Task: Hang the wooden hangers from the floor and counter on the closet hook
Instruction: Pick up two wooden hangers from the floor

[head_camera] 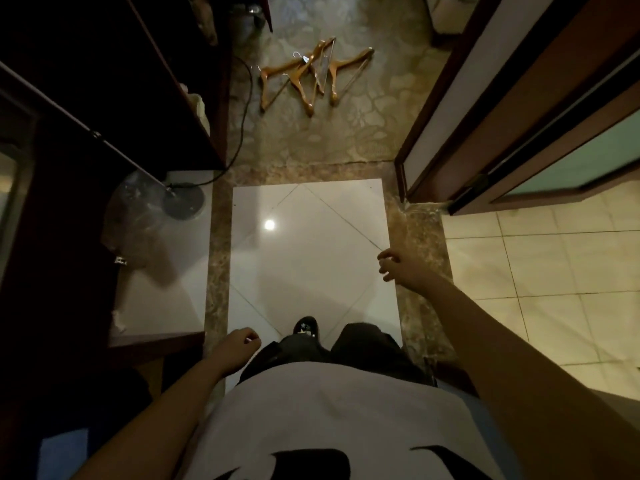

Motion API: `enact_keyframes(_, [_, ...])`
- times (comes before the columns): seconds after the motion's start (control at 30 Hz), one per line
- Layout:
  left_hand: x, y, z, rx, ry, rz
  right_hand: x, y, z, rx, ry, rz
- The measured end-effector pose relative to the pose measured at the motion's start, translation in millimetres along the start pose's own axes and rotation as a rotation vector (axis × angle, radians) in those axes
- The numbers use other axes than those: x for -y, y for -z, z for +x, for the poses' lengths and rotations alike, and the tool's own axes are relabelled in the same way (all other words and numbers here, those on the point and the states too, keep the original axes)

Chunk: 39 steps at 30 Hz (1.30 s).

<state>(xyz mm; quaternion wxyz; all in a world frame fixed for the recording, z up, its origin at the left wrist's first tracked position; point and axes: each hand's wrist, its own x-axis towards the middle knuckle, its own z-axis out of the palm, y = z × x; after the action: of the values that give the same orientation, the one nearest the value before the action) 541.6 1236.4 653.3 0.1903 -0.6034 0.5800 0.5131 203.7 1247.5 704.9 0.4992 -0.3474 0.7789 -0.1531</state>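
Several wooden hangers point(313, 76) with metal hooks lie in a loose overlapping pile on the patterned carpet far ahead of me. My left hand point(239, 348) hangs low near my hip, fingers curled into a loose fist with nothing in it. My right hand point(401, 266) reaches forward over the edge of the white floor tiles, fingers spread and empty. Both hands are well short of the hangers. No closet hook is visible.
A dark wooden cabinet point(114, 81) stands on the left, with a black cable point(242, 126) running to a round grey base point(183, 200) on a white counter point(166, 289). A wooden door frame point(485, 109) stands to the right beside a beige tiled floor point(554, 289).
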Motion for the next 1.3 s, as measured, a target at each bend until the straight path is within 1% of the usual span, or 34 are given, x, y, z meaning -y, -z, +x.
enact_keyframes(0.1, [-27,29,23,-0.001,0.000,-0.009,-8,14,12,-0.001,-0.071,-0.001])
enact_keyframes(0.2, [-72,56,52,-0.007,-0.018,-0.028,-33,32,25,0.002,-0.182,-0.046])
enact_keyframes(0.33, [-167,88,100,-0.032,-0.109,-0.043,-65,71,50,0.005,-0.327,-0.054])
enact_keyframes(0.43, [-250,108,132,-0.054,-0.181,-0.121,-82,109,78,0.021,-0.415,-0.065])
enact_keyframes(0.5, [-299,120,147,-0.048,-0.199,-0.151,-82,137,98,0.026,-0.446,-0.052])
enact_keyframes(0.6, [-352,138,163,-0.034,-0.232,-0.144,-68,179,134,0.025,-0.402,-0.044])
enact_keyframes(0.67, [-368,149,168,-0.051,-0.232,-0.186,-44,204,159,0.034,-0.365,-0.044])
enact_keyframes(0.77, [-361,165,179,-0.093,-0.152,-0.246,-3,228,203,0.094,-0.314,-0.073])
enact_keyframes(0.93, [-316,199,199,-0.111,0.141,-0.354,89,254,290,0.147,-0.148,-0.150])
enact_keyframes(1.0, [-301,215,210,-0.132,0.206,-0.398,139,260,324,0.167,-0.086,-0.164])
enact_keyframes(1.13, [-297,257,242,-0.157,0.278,-0.485,227,267,402,0.158,0.016,-0.169])
enact_keyframes(1.2, [-303,285,264,-0.166,0.280,-0.534,264,271,434,0.157,0.026,-0.168])
enact_keyframes(1.3, [-323,339,298,-0.159,0.273,-0.519,303,276,472,0.184,0.018,-0.175])
